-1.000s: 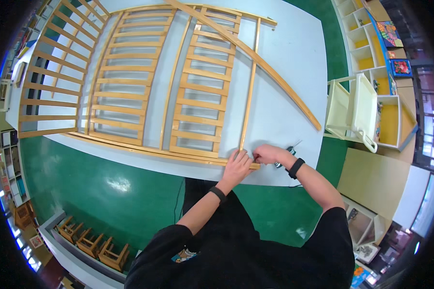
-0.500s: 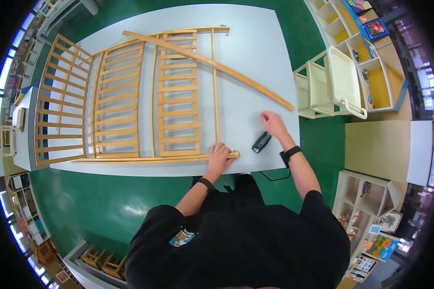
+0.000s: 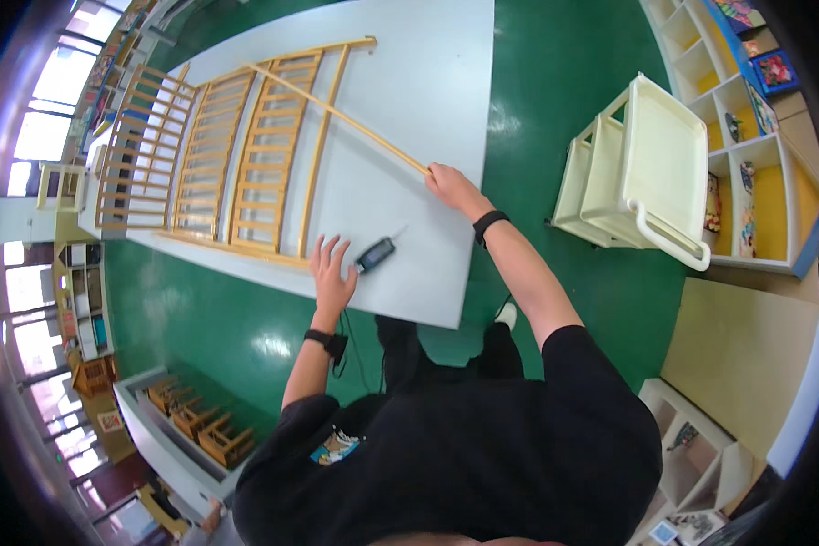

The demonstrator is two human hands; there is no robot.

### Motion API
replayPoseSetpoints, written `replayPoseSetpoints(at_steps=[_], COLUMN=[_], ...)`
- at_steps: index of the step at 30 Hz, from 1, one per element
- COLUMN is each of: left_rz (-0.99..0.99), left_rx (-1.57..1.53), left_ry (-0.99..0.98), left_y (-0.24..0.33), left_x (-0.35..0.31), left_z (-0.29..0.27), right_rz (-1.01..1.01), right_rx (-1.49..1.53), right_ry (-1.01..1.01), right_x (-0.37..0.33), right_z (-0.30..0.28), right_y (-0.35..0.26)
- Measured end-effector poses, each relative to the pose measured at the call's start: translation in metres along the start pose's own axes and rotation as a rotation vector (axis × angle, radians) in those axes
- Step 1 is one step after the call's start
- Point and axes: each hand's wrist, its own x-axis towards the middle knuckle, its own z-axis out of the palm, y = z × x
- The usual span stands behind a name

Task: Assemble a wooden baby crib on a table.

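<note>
My right hand point(image 3: 455, 191) is closed round the near end of a long wooden rail point(image 3: 366, 130). That rail slants up and left, its far end over a slatted wooden frame point(image 3: 311, 187) lying on the white table point(image 3: 405, 100). My left hand point(image 3: 333, 278) hovers by the frame's near right corner, fingers spread and holding nothing. Just right of its thumb lies a small dark power screwdriver point(image 3: 375, 255) with a thin bit. At the frame's left end, a slatted wooden panel point(image 3: 141, 150) stands upright.
A cream trolley point(image 3: 668, 164) stands right of the table on the green floor point(image 3: 527, 118). Shelving point(image 3: 762, 205) lies beyond it. Small wooden chairs point(image 3: 223, 441) sit in a low grey enclosure at lower left. A black cable point(image 3: 359, 350) hangs below my left hand.
My right hand has taken hold of the long rail's end. My left hand has let go of the frame's corner and opened. The whole view has turned and shifted.
</note>
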Motion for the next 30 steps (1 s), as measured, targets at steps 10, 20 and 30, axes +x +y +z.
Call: replayPoseSetpoints(at_steps=[10, 20, 30], left_rz=[-0.169, -0.321, -0.475], left_rx=[-0.290, -0.548, -0.641], left_ry=[-0.141, -0.043, -0.024], left_y=[0.136, 0.126, 0.107], left_x=[-0.025, 0.019, 0.108], left_z=[0.043, 0.083, 0.085], right_rz=[0.555, 0.533, 0.431], right_rx=[1.136, 1.034, 0.883], right_ry=[-0.530, -0.560, -0.420], right_x=[-0.064, 0.017, 0.181], right_z=[-0.125, -0.187, -0.241], right_y=[-0.031, -0.052, -0.011])
